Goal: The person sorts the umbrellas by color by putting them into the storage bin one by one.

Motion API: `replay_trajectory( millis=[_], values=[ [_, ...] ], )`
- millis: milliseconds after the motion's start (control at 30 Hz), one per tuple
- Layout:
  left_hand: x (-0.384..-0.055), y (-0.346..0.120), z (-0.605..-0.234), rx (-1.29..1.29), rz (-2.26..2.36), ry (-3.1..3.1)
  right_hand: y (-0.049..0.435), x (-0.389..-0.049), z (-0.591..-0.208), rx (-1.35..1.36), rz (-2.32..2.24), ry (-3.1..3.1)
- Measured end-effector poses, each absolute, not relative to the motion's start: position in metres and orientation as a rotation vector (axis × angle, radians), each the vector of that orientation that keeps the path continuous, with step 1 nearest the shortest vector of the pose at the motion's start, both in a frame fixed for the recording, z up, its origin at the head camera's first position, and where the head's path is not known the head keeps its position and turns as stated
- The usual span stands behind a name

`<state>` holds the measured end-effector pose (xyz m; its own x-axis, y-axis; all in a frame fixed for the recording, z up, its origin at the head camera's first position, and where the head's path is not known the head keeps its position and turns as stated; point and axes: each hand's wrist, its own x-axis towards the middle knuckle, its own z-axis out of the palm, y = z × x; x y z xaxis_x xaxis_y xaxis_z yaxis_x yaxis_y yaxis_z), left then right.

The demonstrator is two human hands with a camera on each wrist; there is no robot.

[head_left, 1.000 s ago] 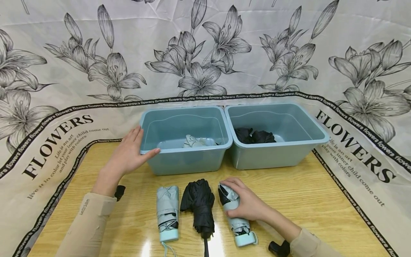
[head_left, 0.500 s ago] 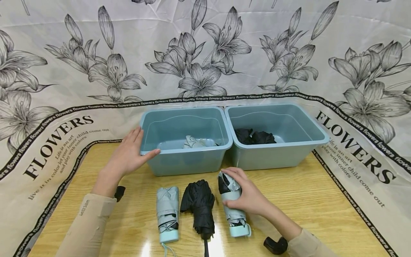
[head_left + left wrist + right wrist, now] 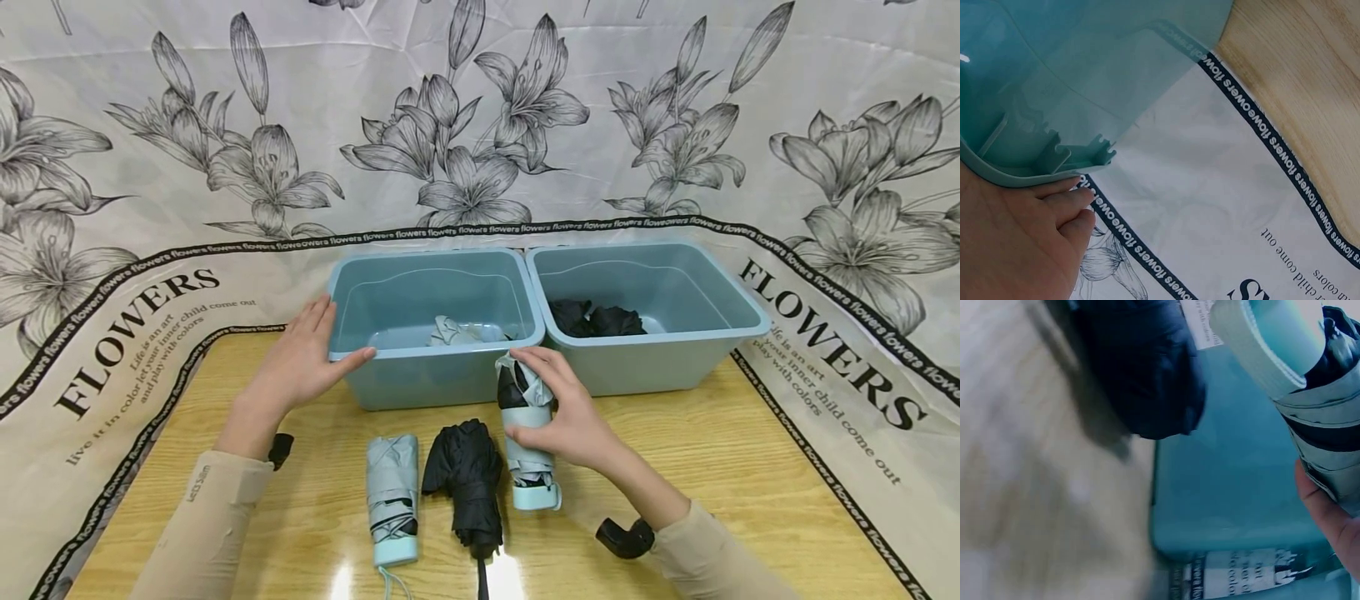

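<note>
A folded light-blue umbrella [image 3: 531, 458] with black patches is gripped by my right hand [image 3: 570, 421], in front of the left bin's right end. In the right wrist view the umbrella [image 3: 1329, 431] shows its pale cap and strap, with my thumb along its side. My left hand [image 3: 300, 358] rests with straight fingers against the left end of the left blue bin [image 3: 427, 379], thumb over its front rim. Another light-blue folded umbrella [image 3: 392, 492] and a black folded umbrella [image 3: 467, 479] lie side by side on the table.
Inside the left bin lies a light-blue bundle [image 3: 453, 332], partly hidden by the front wall. The right blue bin [image 3: 637, 367] holds black bundles [image 3: 615, 320]. A flower-printed cloth [image 3: 480, 192] hangs behind and spreads along both sides of the wooden table [image 3: 315, 517].
My right hand has lifted the light-blue umbrella and carried it forward and slightly left, towards the left bin. My left hand and the other two umbrellas have stayed put.
</note>
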<state>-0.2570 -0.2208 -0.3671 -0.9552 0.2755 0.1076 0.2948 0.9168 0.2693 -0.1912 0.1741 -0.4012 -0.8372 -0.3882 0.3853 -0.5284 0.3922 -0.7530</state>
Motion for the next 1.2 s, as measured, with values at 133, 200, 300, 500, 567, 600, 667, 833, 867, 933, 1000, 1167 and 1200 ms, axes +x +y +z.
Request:
replay_trajectory(
  millis=[133,200,300,500,567,600,667,833,867,933,1000,1167,1200],
  values=[
    [-0.257,-0.222,-0.368,-0.453,-0.433,-3.003,0.171,-0.196,-0.391,0.814,1.427,-2.495],
    [-0.258,-0.222,-0.369,-0.455,-0.429,-2.999,0.170,-0.198,-0.388,0.815,1.457,-2.504],
    [-0.258,-0.223,-0.369,-0.456,-0.429,-2.998,0.170,-0.198,-0.385,0.812,1.525,-2.519],
    [-0.258,-0.222,-0.368,-0.452,-0.451,-3.002,0.172,-0.193,-0.378,0.784,1.617,-2.530],
    [-0.257,-0.222,-0.368,-0.452,-0.448,-3.004,0.172,-0.192,-0.376,0.781,1.635,-2.526],
    [-0.258,-0.222,-0.368,-0.451,-0.447,-3.004,0.171,-0.191,-0.376,0.786,1.645,-2.519],
    [-0.258,-0.222,-0.368,-0.453,-0.445,-3.006,0.171,-0.189,-0.372,0.792,1.654,-2.497],
    [-0.259,-0.223,-0.368,-0.455,-0.436,-2.993,0.167,-0.187,-0.357,0.816,1.651,-2.423],
    [-0.259,-0.224,-0.369,-0.455,-0.434,-2.990,0.166,-0.188,-0.354,0.818,1.657,-2.410],
    [-0.260,-0.224,-0.369,-0.457,-0.428,-2.985,0.165,-0.191,-0.347,0.816,1.653,-2.397],
    [-0.260,-0.224,-0.369,-0.458,-0.427,-2.987,0.165,-0.196,-0.341,0.801,1.635,-2.396],
    [-0.258,-0.223,-0.368,-0.457,-0.428,-2.996,0.164,-0.213,-0.326,0.779,1.565,-2.392],
    [-0.258,-0.222,-0.368,-0.457,-0.429,-2.997,0.164,-0.217,-0.324,0.777,1.548,-2.390]
  ],
)
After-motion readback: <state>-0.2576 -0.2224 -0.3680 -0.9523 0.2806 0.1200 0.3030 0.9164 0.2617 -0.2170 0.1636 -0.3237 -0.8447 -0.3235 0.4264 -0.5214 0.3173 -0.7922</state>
